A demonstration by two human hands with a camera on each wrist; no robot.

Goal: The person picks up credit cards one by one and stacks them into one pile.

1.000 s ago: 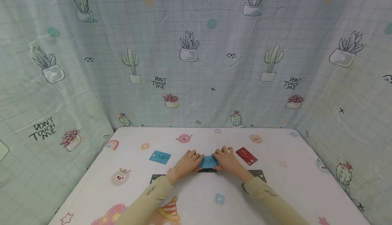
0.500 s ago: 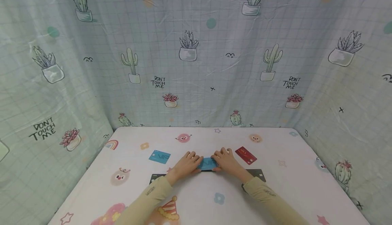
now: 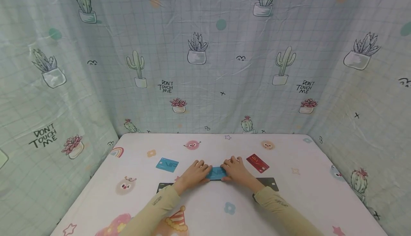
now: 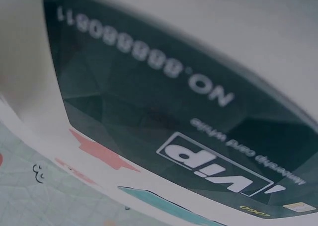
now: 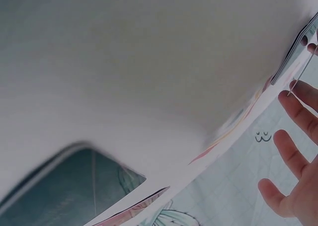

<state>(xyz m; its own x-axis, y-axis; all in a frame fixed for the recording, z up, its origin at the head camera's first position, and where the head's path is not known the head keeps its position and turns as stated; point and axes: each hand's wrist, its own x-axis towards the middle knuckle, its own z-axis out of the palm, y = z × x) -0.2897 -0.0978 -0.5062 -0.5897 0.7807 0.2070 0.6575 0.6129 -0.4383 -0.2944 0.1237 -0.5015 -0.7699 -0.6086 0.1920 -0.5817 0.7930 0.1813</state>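
Observation:
In the head view both hands meet at the middle of the table around a blue VIP card point(image 3: 216, 172). My left hand point(image 3: 196, 172) pinches its left end, and my right hand point(image 3: 236, 170) pinches the right end. A thin dark edge shows just below the card's near side. From the right wrist, the right hand's fingers point(image 5: 296, 112) are seen at a thin card edge, beside a small stack of cards point(image 5: 293, 52). The left wrist view looks over a black VIP card point(image 4: 164, 102); the left hand is hidden there.
Another blue card point(image 3: 167, 164) lies to the left and a red VIP card point(image 3: 258, 163) to the right. Black cards lie under each forearm, one point(image 3: 165, 185) at left, another point(image 3: 270, 182) at right. A cactus-print curtain point(image 3: 205, 107) stands behind the table point(image 3: 273, 214).
Both hands have brought the blue card slightly toward the person, and it now covers most of the dark strip below it. The other cards have stayed where they were.

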